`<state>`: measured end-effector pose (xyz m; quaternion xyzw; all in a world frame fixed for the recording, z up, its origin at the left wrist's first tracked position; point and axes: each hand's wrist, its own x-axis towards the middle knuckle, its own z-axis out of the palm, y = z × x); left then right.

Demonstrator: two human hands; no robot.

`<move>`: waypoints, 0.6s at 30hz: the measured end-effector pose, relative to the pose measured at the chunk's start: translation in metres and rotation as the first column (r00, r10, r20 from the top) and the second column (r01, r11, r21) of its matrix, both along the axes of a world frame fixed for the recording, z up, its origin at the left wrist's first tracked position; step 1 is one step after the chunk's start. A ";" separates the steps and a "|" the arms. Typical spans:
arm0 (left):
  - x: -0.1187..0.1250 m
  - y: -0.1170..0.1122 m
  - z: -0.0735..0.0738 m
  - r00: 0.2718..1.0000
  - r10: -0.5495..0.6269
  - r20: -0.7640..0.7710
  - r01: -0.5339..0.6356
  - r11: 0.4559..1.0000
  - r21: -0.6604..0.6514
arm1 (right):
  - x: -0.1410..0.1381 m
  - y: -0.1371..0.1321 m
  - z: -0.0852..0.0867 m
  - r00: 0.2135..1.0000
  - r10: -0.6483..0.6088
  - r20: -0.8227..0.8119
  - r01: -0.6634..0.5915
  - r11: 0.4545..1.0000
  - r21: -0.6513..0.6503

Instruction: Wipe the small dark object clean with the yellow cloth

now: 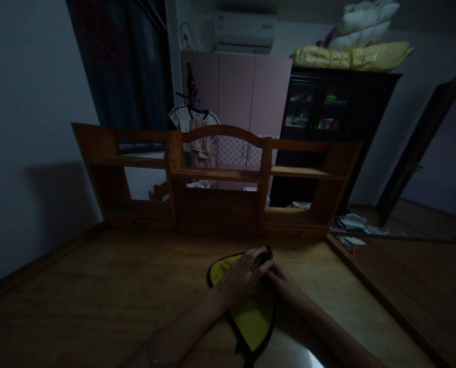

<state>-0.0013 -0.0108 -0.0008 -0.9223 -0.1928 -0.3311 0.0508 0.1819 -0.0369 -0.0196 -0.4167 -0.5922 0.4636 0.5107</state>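
A yellow cloth with a dark border [253, 319] lies on the wooden desk [109, 291] in front of me. My left hand [243, 278] rests on the cloth's far end, fingers curled over a small dark object [263, 257] that I cannot make out. Just right of it, my right hand [285, 286] touches the same spot with its fingers pressed together. The room is dim, so details of the grip are hard to read.
A wooden shelf unit [220, 176] stands along the desk's far edge. Behind it are a pink wardrobe [250, 97], hanging clothes [197, 133] and a dark cabinet [327, 112] topped with bedding. A wall runs along the left; floor clutter lies at the right.
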 end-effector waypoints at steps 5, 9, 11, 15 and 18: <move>0.001 -0.003 0.006 0.999 -0.046 0.000 0.046 0.996 -0.072 | -0.002 -0.002 0.001 0.975 -0.168 0.146 0.150 0.981 0.127; 0.001 -0.007 0.011 0.994 -0.103 0.018 0.105 0.986 -0.131 | 0.000 -0.001 0.000 0.955 -0.207 0.215 0.170 0.970 0.176; 0.001 -0.009 0.013 0.992 -0.123 0.021 0.124 0.979 -0.163 | 0.002 -0.001 0.001 0.951 -0.208 0.227 0.166 0.967 0.192; -0.001 -0.009 0.013 0.990 -0.142 0.007 0.140 0.971 -0.191 | 0.005 -0.001 0.006 0.932 -0.251 0.262 0.208 0.961 0.183; -0.004 -0.006 0.011 0.994 -0.107 -0.010 0.102 0.972 -0.213 | 0.005 -0.004 0.011 0.917 -0.299 0.265 0.267 0.952 0.150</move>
